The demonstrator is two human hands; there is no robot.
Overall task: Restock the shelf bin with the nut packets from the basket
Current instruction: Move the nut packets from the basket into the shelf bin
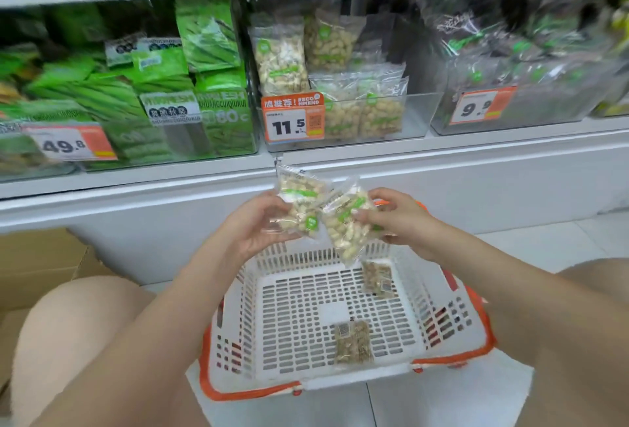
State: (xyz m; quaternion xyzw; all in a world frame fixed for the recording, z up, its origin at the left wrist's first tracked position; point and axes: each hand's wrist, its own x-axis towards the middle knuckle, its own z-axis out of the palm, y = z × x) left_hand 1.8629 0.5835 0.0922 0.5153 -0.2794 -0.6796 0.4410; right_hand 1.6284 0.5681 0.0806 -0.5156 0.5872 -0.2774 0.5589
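Clear nut packets (326, 212) (pale kernels, green labels)

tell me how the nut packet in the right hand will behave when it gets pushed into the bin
The nut packet in the right hand probably flexes: it hangs limp below the fingers. Its glossy clear film looks slippery. Loose nuts inside likely shift, so it may slump rather than stand in the bin.

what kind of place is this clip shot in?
Most likely a small shop or convenience store aisle. White shelves hold clear bins of packaged snacks fronted by orange price tags, and a white-and-orange shopping basket sits on the tiled floor. Both hands hold nut packets above it.
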